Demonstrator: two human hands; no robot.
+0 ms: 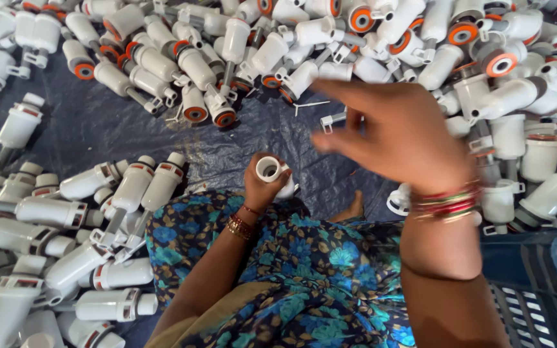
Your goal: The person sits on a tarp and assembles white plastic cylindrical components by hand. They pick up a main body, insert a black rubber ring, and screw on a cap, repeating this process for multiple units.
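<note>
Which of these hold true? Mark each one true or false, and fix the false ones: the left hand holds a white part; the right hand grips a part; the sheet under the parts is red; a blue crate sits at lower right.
1. The left hand holds a small white plastic part. True; its round opening faces up.
2. The right hand has a grip on a part. False; it is open, fingers spread, raised over the pile of white parts, holding nothing.
3. The sheet under the parts is red. False; it is dark blue.
4. A blue crate sits at lower right. True.
5. The piled parts are all plain white. False; many have orange rings.
</note>
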